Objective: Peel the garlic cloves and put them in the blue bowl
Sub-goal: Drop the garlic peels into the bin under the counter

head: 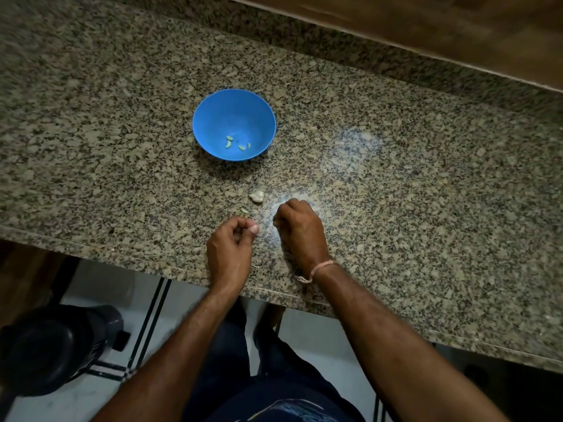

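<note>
The blue bowl [213, 102] stands on the granite counter [396, 184] and holds several small peeled garlic cloves [229, 142]. A white piece of garlic [256, 196] lies on the counter between the bowl and my hands, with a small pale clove or scrap of skin [244, 211] just below it. My left hand [230, 248] hovers near the counter's front edge with fingers curled toward the thumb; whether it pinches anything is hidden. My right hand [300, 229] sits beside it, knuckles up and fingers curled down onto the counter, hiding whatever is under them.
A wooden panel [457, 32] runs along the back of the counter. Below the counter's front edge, a dark round container [51, 345] stands on the tiled floor at the left. A thread band is tied round my right wrist [320, 269].
</note>
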